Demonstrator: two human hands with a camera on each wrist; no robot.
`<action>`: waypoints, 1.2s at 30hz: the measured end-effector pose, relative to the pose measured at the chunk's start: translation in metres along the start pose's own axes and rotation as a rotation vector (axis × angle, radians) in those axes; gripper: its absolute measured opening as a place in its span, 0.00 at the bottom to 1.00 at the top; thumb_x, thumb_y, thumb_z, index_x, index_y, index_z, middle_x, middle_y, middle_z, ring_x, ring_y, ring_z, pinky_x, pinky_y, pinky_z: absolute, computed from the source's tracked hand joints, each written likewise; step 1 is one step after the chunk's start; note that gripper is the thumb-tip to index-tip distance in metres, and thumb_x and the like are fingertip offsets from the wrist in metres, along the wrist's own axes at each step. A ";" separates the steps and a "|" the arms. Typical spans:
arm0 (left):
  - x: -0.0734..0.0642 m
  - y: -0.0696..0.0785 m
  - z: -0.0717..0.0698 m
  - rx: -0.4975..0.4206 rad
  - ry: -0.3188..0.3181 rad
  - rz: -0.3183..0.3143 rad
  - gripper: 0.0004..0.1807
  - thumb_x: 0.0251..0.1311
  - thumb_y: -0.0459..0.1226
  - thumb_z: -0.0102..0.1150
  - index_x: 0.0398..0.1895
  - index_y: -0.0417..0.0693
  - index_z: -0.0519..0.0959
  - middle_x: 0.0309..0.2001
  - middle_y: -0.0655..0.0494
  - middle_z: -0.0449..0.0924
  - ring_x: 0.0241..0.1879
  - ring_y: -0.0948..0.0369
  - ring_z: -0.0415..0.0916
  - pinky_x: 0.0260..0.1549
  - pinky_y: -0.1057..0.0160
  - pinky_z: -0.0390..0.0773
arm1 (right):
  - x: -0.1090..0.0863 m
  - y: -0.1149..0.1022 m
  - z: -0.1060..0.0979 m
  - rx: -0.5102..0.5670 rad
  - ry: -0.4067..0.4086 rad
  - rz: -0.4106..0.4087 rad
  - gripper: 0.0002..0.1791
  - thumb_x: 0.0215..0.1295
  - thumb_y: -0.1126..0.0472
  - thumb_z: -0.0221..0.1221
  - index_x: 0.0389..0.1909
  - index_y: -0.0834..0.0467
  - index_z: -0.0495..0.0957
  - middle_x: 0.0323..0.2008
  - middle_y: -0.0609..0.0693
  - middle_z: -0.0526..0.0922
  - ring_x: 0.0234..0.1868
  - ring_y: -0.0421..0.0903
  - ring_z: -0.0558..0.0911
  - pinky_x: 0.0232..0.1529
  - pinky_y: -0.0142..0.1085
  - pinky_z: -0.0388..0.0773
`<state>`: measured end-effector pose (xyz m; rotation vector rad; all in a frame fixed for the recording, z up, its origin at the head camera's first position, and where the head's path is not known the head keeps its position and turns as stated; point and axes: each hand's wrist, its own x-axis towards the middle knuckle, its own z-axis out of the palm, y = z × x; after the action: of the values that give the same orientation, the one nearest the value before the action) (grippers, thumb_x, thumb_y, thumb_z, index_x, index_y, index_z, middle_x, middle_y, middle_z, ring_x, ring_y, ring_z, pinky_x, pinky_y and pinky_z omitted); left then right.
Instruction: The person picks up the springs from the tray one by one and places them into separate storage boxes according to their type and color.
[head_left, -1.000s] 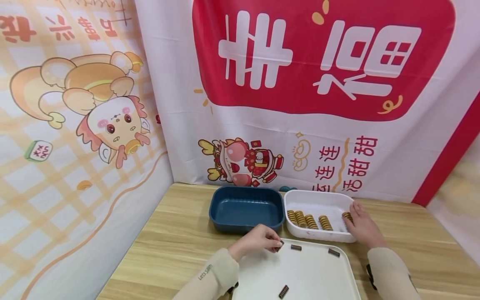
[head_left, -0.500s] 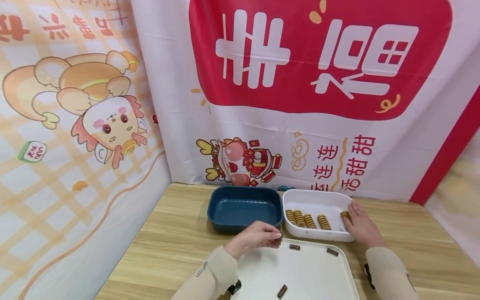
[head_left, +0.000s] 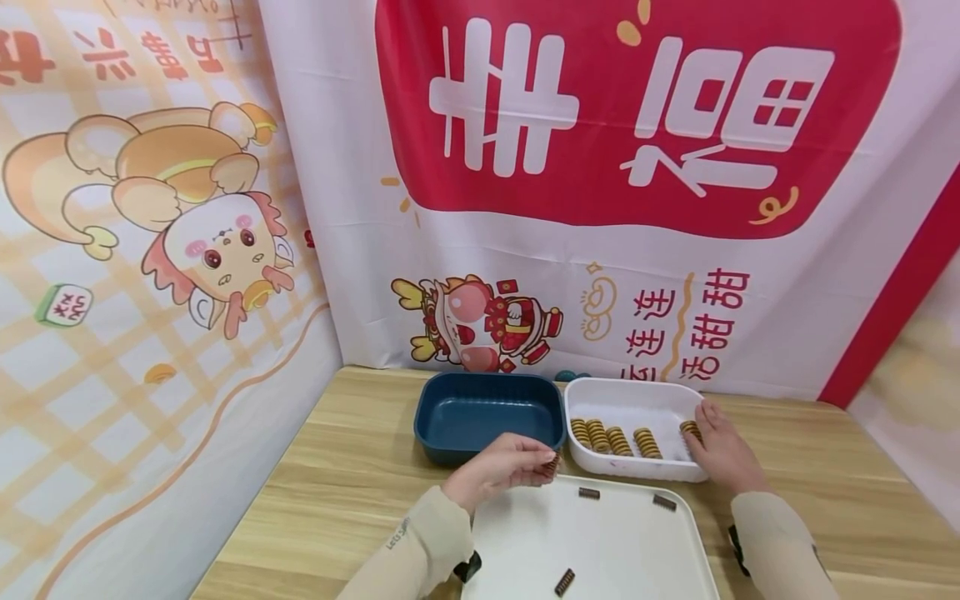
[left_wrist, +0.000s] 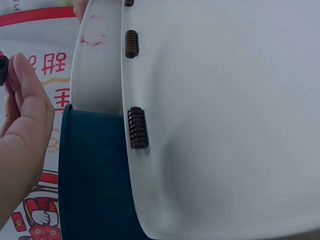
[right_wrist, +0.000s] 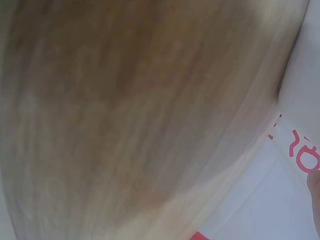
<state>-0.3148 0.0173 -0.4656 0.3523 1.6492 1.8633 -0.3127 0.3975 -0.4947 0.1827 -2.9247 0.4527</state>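
Note:
My left hand [head_left: 498,468] pinches a dark brown coil spring [head_left: 552,464] between thumb and fingers, above the far left edge of a white tray [head_left: 600,542]. In the left wrist view the left hand [left_wrist: 25,115] shows at the left edge, the spring's end [left_wrist: 3,70] at its fingertips. Several more dark brown springs, such as one [left_wrist: 137,127] near the rim, lie on the tray. My right hand [head_left: 726,450] rests over the right wall of a white bin [head_left: 637,400], fingers fairly straight. Several golden springs [head_left: 647,443] lie inside; the rightmost [head_left: 691,430] is partly hidden by that hand.
A dark blue bin [head_left: 487,417] stands left of the white bin, just beyond the tray. All sit on a wooden table [head_left: 322,467]. Printed cloths [head_left: 480,250] hang behind and along the left side. A small teal object [head_left: 567,376] peeks out behind the bins.
My left hand has lifted the dark brown spring off the tray and moved slightly up and left, toward the blue bin. The right hand keeps its place on the white bin.

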 end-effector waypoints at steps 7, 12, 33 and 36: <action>0.003 0.005 -0.003 0.033 0.051 0.019 0.12 0.64 0.31 0.56 0.45 0.28 0.80 0.34 0.47 0.82 0.32 0.59 0.79 0.43 0.55 0.79 | -0.001 -0.002 -0.003 -0.023 -0.011 -0.006 0.41 0.73 0.45 0.43 0.65 0.81 0.52 0.67 0.77 0.49 0.68 0.71 0.49 0.65 0.60 0.47; 0.006 0.008 -0.012 0.046 0.095 0.037 0.13 0.65 0.32 0.56 0.45 0.29 0.80 0.37 0.44 0.83 0.33 0.58 0.80 0.44 0.56 0.79 | -0.002 -0.003 -0.004 -0.045 -0.011 -0.013 0.42 0.73 0.44 0.42 0.64 0.81 0.53 0.66 0.78 0.49 0.68 0.71 0.50 0.65 0.59 0.47; 0.017 0.027 -0.071 0.217 0.535 0.034 0.12 0.61 0.33 0.61 0.41 0.28 0.82 0.34 0.43 0.84 0.28 0.58 0.82 0.34 0.61 0.82 | -0.001 0.001 0.001 -0.063 0.020 -0.010 0.42 0.73 0.44 0.43 0.64 0.81 0.54 0.67 0.76 0.50 0.68 0.71 0.51 0.65 0.59 0.48; 0.018 0.026 -0.077 0.389 0.620 0.030 0.09 0.58 0.32 0.64 0.31 0.30 0.84 0.26 0.47 0.83 0.23 0.59 0.82 0.30 0.61 0.82 | -0.001 0.002 0.002 -0.060 0.021 -0.009 0.42 0.73 0.44 0.44 0.64 0.81 0.54 0.67 0.76 0.51 0.68 0.71 0.51 0.65 0.59 0.48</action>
<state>-0.3797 -0.0336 -0.4586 -0.0643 2.4425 1.7658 -0.3124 0.3988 -0.4976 0.1824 -2.9115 0.3623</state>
